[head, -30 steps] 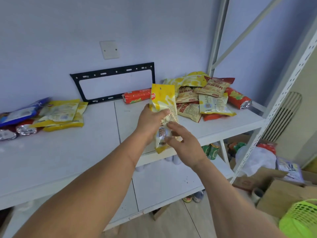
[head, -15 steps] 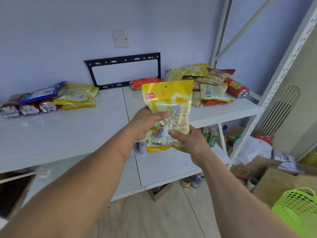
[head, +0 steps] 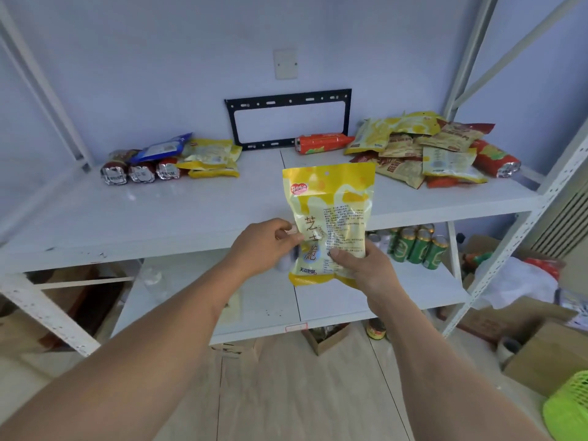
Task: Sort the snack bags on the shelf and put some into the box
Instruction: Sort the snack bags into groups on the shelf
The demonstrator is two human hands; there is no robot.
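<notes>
I hold a yellow snack bag upright in front of the white shelf. My left hand pinches its left edge, and my right hand grips its lower right corner. A mixed pile of snack bags lies at the shelf's right end. A sorted group sits at the left: yellow bags, a blue bag and foil-ended rolls. An orange roll lies at the back. Cardboard boxes stand on the floor to the right.
A black metal frame leans on the back wall. Green cans stand on the lower shelf. A white bag and a green basket are on the floor at right. A small open box sits under the shelf.
The yellow bag has been drawn back from the shelf toward me and turned to face me. My right hand took hold of its lower right corner. The view pulled back and lowered.
</notes>
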